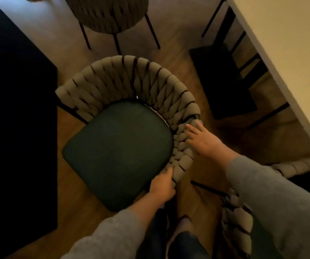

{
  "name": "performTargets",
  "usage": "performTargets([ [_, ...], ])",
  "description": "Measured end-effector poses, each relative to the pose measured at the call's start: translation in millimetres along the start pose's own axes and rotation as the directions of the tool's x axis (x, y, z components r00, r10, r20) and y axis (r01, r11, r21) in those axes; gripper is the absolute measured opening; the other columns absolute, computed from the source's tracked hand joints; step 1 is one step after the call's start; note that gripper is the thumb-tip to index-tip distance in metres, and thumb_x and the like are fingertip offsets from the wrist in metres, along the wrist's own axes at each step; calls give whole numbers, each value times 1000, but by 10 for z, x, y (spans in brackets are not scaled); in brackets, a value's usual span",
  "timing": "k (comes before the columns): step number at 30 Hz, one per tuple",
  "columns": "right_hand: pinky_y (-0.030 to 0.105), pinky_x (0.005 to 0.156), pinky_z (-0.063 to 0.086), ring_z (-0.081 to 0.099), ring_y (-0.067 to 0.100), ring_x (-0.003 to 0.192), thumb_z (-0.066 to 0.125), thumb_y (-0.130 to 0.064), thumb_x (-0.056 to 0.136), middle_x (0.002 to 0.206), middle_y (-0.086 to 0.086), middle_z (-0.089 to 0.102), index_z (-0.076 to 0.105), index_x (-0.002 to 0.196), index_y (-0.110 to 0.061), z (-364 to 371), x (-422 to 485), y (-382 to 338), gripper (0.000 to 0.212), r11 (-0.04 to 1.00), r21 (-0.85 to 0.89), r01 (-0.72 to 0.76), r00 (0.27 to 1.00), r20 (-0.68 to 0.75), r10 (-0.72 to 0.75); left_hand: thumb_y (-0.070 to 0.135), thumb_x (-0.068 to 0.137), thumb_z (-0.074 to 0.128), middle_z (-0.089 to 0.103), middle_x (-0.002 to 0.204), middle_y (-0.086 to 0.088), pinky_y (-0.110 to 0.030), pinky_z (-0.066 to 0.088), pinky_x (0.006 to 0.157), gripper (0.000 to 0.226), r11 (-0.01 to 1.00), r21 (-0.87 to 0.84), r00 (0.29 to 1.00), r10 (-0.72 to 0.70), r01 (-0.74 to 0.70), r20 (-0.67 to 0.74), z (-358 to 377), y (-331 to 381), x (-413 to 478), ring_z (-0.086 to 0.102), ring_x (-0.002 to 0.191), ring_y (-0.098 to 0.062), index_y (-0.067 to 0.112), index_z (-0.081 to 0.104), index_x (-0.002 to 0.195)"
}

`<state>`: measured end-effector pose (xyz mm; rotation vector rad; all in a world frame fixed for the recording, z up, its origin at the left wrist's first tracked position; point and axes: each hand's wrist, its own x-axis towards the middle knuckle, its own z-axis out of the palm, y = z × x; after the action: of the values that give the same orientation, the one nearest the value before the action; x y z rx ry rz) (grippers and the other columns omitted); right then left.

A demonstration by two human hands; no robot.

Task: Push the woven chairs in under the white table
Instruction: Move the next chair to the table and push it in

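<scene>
Dim warm light over a wooden floor [72,202], and the woven chair [131,79] stands out in the open with its dark green seat [118,152] facing us, well clear of the white bench [285,53] slanting across the upper right. The left grip [162,186] is curled round the near end of the woven back, while the right grip [204,141] lies flat on the rim, fingers straight, holding nothing. A second woven chair [109,14] stands beyond, a third [238,217] low right, and a dark slab [10,109] fills the left.

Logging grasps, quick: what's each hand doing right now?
Left hand: grips the woven chair by its backrest end.
Right hand: open, fingers straight on the backrest rim.
</scene>
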<state>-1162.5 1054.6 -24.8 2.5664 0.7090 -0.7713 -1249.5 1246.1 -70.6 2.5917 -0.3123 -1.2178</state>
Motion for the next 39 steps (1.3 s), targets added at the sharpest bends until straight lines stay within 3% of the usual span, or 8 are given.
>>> performTargets([
  [3,60,118,-1,15,29,148,60,-15,89,149,5,39,43,141,-25,-37,278,59,55,994,-60,92,995,34,-90,20,87,62,53,136,-13,-41,49,97,82,1000,-9,1000,11,-11,15,-36,-184,27,54,120,-35,28,15,153],
  [9,58,117,-4,35,28,138,59,-18,89,136,3,49,50,133,-26,-159,646,-225,46,989,29,148,986,-81,-145,28,90,61,58,133,-9,-39,48,93,72,996,49,996,80,-78,-32,-396,-871,2,58,117,-32,26,24,151],
  [17,51,115,18,46,30,126,54,-30,93,130,9,54,50,127,-18,-777,1194,-861,36,961,121,250,966,-105,-238,23,88,59,60,130,-4,-37,45,91,71,984,173,999,-30,33,-24,-1086,-1897,-130,58,116,-26,34,27,150],
  [24,43,112,28,40,30,131,71,-45,81,141,10,44,28,149,-17,-1270,1737,-1071,84,833,167,527,848,-39,-529,25,90,53,61,125,8,-36,48,91,46,953,195,970,-214,233,-111,-1475,-2733,-211,58,113,-20,48,48,129],
  [29,55,117,4,20,27,146,73,-49,76,156,9,27,3,155,-23,-1775,2379,-176,109,816,-204,540,826,-59,-561,41,87,63,52,139,6,-44,38,107,49,853,222,880,-471,472,-61,-1672,-2911,-44,47,128,-23,46,45,133],
  [32,58,117,7,13,27,148,76,-52,72,159,6,21,0,155,-24,-2202,2874,402,116,769,-446,458,863,19,-504,53,67,82,35,155,4,-46,23,118,108,898,-70,892,-419,435,170,-1896,-2466,92,32,142,-24,36,20,153],
  [34,59,116,7,11,27,149,77,-47,74,159,5,20,5,155,-26,-2375,3188,639,110,717,-550,429,881,77,-468,57,66,81,24,159,4,-42,23,118,115,849,-369,919,-294,377,263,-2024,-2048,270,25,146,-23,33,12,156],
  [39,51,118,12,35,24,138,54,-33,90,142,1,46,44,141,-29,-2362,3636,804,52,664,-599,447,840,25,-542,62,66,78,44,148,-2,-42,43,107,105,702,-694,964,-263,162,-41,-1981,-1165,914,46,131,-24,25,27,151],
])
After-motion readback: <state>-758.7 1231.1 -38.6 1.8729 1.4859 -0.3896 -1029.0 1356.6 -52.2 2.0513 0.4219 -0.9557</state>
